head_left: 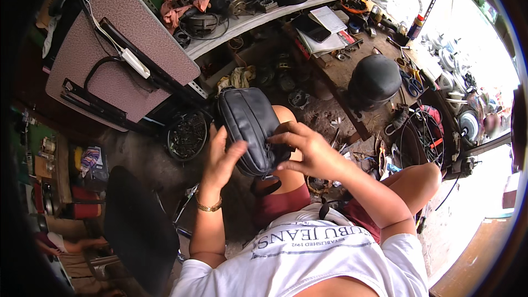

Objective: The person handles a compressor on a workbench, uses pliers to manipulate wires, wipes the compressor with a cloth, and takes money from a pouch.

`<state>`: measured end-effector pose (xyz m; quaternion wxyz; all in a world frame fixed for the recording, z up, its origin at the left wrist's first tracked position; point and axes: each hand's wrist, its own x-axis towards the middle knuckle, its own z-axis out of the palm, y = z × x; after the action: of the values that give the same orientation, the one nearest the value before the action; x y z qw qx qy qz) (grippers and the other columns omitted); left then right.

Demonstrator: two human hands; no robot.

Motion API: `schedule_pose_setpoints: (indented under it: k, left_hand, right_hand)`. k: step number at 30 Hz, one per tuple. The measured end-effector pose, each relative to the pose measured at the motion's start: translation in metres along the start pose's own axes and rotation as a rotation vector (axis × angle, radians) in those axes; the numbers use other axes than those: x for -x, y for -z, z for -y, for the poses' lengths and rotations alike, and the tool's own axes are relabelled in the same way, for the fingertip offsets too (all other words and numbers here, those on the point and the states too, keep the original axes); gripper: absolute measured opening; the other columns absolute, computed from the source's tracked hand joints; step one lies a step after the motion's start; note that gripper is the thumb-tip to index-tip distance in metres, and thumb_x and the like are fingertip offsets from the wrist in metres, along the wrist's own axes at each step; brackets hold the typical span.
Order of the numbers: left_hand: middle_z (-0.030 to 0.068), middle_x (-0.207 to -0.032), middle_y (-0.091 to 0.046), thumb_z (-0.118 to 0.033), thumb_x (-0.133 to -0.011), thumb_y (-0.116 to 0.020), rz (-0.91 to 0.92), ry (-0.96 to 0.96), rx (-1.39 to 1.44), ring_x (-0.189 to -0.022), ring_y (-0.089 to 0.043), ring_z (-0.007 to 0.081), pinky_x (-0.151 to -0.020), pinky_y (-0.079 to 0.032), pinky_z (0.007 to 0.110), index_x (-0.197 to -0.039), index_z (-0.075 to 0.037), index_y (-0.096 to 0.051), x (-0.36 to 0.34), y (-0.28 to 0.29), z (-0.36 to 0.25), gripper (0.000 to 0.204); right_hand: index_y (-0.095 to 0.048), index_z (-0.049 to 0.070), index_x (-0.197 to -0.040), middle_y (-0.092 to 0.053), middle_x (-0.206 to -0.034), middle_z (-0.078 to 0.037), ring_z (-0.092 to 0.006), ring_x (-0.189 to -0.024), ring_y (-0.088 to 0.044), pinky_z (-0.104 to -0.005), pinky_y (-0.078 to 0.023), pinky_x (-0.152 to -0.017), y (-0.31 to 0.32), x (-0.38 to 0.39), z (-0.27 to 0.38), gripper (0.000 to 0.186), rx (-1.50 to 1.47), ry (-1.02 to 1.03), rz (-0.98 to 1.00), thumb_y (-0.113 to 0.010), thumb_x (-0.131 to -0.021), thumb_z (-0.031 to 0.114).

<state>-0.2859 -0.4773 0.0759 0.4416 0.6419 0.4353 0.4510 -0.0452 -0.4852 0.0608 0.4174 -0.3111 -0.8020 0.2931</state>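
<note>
A small black leather-like bag (pixel 247 124) with a zipper and a short wrist strap (pixel 267 186) rests over my bent leg, tilted to the left. My left hand (pixel 219 159) steadies its near left side, thumb raised over the edge and the other fingers partly hidden along the side. At the right side of the bag, by the zipper, my right hand (pixel 312 153) has its fingers curled against the leather. Whether a zipper pull sits between those fingers is too small to make out.
A wooden workbench (pixel 352 66) at the right bears a black rounded object (pixel 375 80), papers and scissors (pixel 411 81). Left stand a tilted speckled board (pixel 165 49), a bowl of small metal parts (pixel 187 135) and a black seat (pixel 137 225). A cluttered shelf (pixel 220 32) runs behind.
</note>
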Motion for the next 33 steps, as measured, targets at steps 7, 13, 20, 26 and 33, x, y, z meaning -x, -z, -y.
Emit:
schedule_pose_setpoints:
  k: [7, 13, 20, 26, 33]
  left_hand:
    - [0.0175, -0.126, -0.049, -0.013, -0.077, -0.082, 0.148, -0.088, -0.604, -0.113, -0.056, 0.0265, -0.096, -0.047, 0.039, -0.115, 0.004, -0.062, -0.006, -0.011, -0.02, 0.047]
    - [0.0265, -0.11, -0.054, -0.024, -0.08, -0.081, 0.195, -0.179, -0.6, -0.089, -0.061, 0.0411, -0.076, -0.049, 0.047, -0.1, 0.007, -0.06, -0.019, -0.002, -0.022, 0.042]
    - [0.0221, -0.097, -0.056, -0.019, -0.081, -0.075, 0.29, -0.079, -0.872, -0.081, -0.062, 0.0455, -0.068, -0.051, 0.051, -0.087, 0.003, -0.053, -0.033, 0.003, -0.067, 0.031]
    - [0.0157, -0.088, -0.057, -0.017, -0.079, -0.073, 0.07, -0.253, -0.883, -0.072, -0.062, 0.0387, -0.061, -0.049, 0.046, -0.081, 0.0, -0.053, -0.04, -0.01, -0.051, 0.027]
    - [0.0117, -0.097, -0.062, -0.013, -0.079, -0.074, -0.1, -0.286, -0.803, -0.079, -0.065, 0.0369, -0.065, -0.052, 0.043, -0.09, -0.002, -0.059, -0.04, -0.02, -0.033, 0.021]
  right_hand:
    - [-0.067, 0.005, -0.09, -0.063, -0.084, -0.01, -0.0316, -0.08, -0.064, -0.0403, -0.055, -0.07, 0.002, -0.005, -0.002, 0.024, 0.023, -0.113, -0.001, -0.08, -0.071, 0.006]
    - [-0.072, 0.006, -0.082, -0.068, -0.082, -0.01, -0.0312, -0.085, -0.065, -0.0399, -0.054, -0.077, 0.037, -0.06, -0.012, 0.018, 0.154, 0.102, 0.107, -0.08, -0.067, 0.008]
    - [-0.072, 0.003, -0.093, -0.069, -0.088, -0.011, -0.0241, -0.08, -0.067, -0.0343, -0.051, -0.074, 0.069, -0.08, -0.036, 0.02, 0.188, -0.101, -0.242, -0.077, -0.074, 0.0]
    - [-0.071, 0.024, -0.112, -0.049, -0.137, -0.018, -0.0418, -0.131, -0.042, -0.0545, -0.038, -0.105, 0.032, -0.037, -0.017, 0.042, 0.59, 0.224, -0.143, -0.071, -0.074, 0.007]
    - [-0.067, 0.028, -0.109, -0.046, -0.14, -0.016, -0.0446, -0.132, -0.04, -0.0626, -0.034, -0.107, 0.003, 0.032, -0.037, 0.039, 0.697, 0.121, -0.178, -0.07, -0.074, 0.011]
